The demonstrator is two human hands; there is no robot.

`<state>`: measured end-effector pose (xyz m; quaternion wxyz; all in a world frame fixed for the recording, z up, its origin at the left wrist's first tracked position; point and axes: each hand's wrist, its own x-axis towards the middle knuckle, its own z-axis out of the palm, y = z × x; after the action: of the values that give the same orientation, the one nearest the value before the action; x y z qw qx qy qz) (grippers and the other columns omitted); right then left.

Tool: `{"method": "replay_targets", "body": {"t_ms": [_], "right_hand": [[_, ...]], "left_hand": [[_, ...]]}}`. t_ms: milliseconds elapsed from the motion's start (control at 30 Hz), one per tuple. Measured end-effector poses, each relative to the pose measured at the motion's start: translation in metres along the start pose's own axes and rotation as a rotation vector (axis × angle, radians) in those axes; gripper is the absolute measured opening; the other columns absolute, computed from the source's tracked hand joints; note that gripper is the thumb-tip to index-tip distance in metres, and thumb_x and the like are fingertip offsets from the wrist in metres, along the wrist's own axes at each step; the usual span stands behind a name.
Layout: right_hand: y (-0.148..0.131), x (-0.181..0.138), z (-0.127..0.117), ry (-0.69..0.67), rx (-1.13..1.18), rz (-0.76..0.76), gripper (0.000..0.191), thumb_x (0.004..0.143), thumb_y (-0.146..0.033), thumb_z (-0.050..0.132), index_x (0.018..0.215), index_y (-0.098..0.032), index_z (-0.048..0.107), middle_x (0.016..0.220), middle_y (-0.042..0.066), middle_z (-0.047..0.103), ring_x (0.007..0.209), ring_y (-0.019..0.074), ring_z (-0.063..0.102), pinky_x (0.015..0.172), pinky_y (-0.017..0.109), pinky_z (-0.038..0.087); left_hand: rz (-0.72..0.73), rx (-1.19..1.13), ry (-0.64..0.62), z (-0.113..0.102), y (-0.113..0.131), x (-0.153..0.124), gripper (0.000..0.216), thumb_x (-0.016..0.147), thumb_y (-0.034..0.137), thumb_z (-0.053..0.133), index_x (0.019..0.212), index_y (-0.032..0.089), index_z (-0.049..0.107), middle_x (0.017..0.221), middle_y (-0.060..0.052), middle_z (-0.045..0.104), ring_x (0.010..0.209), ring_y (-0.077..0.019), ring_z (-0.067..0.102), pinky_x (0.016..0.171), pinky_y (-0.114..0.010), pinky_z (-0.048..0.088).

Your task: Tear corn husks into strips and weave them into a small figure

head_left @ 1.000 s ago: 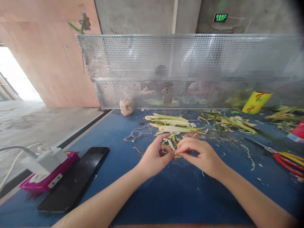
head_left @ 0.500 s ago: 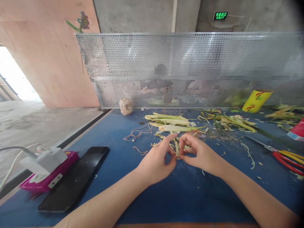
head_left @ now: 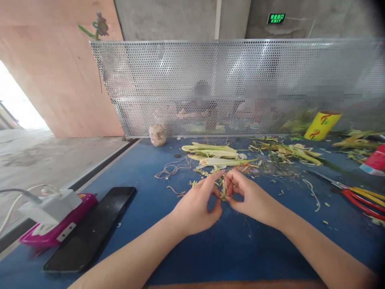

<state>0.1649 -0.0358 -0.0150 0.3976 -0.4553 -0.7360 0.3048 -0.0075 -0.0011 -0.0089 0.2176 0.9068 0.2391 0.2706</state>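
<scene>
Between my two hands is a small pale-green strip of plant leaf or husk [head_left: 223,192], partly hidden by the fingers. My left hand [head_left: 200,202] is closed in a pinch on its left side. From the right, my right hand [head_left: 248,192] pinches the same strip, fingertips close to those of the left. Just beyond the fingers lies a stack of pale green husk leaves [head_left: 215,153] on the blue table [head_left: 240,253]. Small yellowish scraps [head_left: 204,172] lie right behind my left hand, and a loop of thin brown string [head_left: 173,169] rests farther left.
At left are a black phone [head_left: 93,228] and a purple power strip [head_left: 58,233] with a white plug. Scissors with red handles [head_left: 361,200] lie at right, near plant trimmings [head_left: 288,152] and a yellow roll [head_left: 323,126]. A perforated metal screen [head_left: 180,80] stands behind, with people beyond it.
The view has shifted slightly, so the things on the table appear a little farther left. Both hands keep their pinch on the strip, with only small finger movement.
</scene>
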Motion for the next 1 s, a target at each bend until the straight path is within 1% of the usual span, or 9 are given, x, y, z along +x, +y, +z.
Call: {"method": "replay_targets", "body": {"t_ms": [133,233,367,433,533,633,800,867,1000], "right_hand": [[-0.003,-0.002,-0.001,-0.043,-0.057,0.012,0.027,0.069,0.000,0.043,0.081,-0.022,0.036,0.074,-0.004,0.045,0.070,0.0102,0.053,0.068,0.025,0.045],[-0.006,-0.003,-0.003,-0.076,-0.115,0.005,0.025,0.071,0.000,0.043,0.081,-0.022,0.037,0.075,-0.004,0.046,0.073,0.0107,0.054,0.071,0.026,0.045],[-0.007,-0.003,-0.004,-0.095,-0.254,-0.007,0.020,0.077,-0.005,0.043,0.086,-0.023,0.042,0.083,-0.002,0.053,0.079,0.0135,0.055,0.076,0.031,0.045],[-0.007,-0.003,-0.004,-0.075,-0.287,-0.019,0.019,0.080,-0.009,0.043,0.092,-0.024,0.043,0.088,0.000,0.055,0.083,0.0152,0.056,0.077,0.033,0.046],[-0.003,-0.002,-0.004,0.006,-0.234,-0.080,0.023,0.081,-0.012,0.044,0.100,-0.026,0.041,0.094,0.002,0.056,0.087,0.0155,0.058,0.078,0.032,0.048],[0.002,-0.003,-0.003,0.058,-0.183,-0.117,0.026,0.081,-0.012,0.046,0.101,-0.026,0.040,0.095,0.002,0.056,0.088,0.0149,0.060,0.079,0.031,0.049],[0.006,-0.005,-0.003,0.088,-0.177,-0.098,0.027,0.080,-0.013,0.049,0.103,-0.026,0.041,0.092,0.004,0.060,0.088,0.0164,0.061,0.078,0.033,0.052],[0.005,-0.005,-0.004,0.078,-0.188,-0.102,0.027,0.080,-0.014,0.048,0.104,-0.026,0.042,0.092,0.004,0.061,0.087,0.0164,0.062,0.078,0.033,0.052],[0.001,-0.005,-0.005,0.044,-0.266,-0.129,0.026,0.081,-0.014,0.047,0.103,-0.026,0.044,0.094,0.004,0.062,0.089,0.0172,0.062,0.079,0.033,0.051]], "left_hand": [[0.014,-0.003,-0.011,0.000,0.000,0.000,0.065,0.069,0.008,0.043,0.130,0.019,0.022,0.089,-0.003,0.063,0.085,-0.0158,0.055,0.076,-0.029,0.043],[0.010,-0.007,-0.017,0.000,0.000,0.000,0.064,0.070,0.008,0.043,0.130,0.019,0.022,0.090,-0.003,0.062,0.085,-0.0155,0.055,0.074,-0.027,0.043],[-0.025,-0.012,-0.016,0.000,-0.001,0.000,0.064,0.071,0.010,0.044,0.130,0.020,0.022,0.091,-0.004,0.061,0.079,-0.0145,0.054,0.070,-0.026,0.044],[-0.055,-0.031,-0.002,-0.001,-0.002,0.000,0.063,0.072,0.011,0.044,0.130,0.020,0.022,0.088,-0.003,0.061,0.073,-0.0133,0.054,0.067,-0.026,0.044],[-0.103,-0.073,0.035,-0.002,-0.001,0.001,0.061,0.072,0.013,0.045,0.128,0.022,0.023,0.084,0.000,0.060,0.064,-0.0108,0.052,0.064,-0.025,0.043],[-0.120,-0.121,0.065,-0.003,0.001,0.002,0.060,0.071,0.013,0.047,0.127,0.022,0.025,0.080,0.002,0.059,0.059,-0.0091,0.050,0.061,-0.024,0.043],[-0.139,-0.238,0.086,-0.001,-0.001,0.003,0.060,0.071,0.013,0.049,0.126,0.021,0.027,0.079,0.001,0.060,0.062,-0.0098,0.054,0.057,-0.022,0.043],[-0.143,-0.268,0.097,0.000,-0.002,0.003,0.061,0.070,0.012,0.049,0.126,0.020,0.027,0.078,0.001,0.061,0.064,-0.0106,0.055,0.057,-0.022,0.043],[-0.120,-0.208,0.078,-0.001,-0.001,0.002,0.062,0.070,0.010,0.047,0.127,0.020,0.025,0.078,0.001,0.061,0.064,-0.0107,0.055,0.059,-0.023,0.044]]}}
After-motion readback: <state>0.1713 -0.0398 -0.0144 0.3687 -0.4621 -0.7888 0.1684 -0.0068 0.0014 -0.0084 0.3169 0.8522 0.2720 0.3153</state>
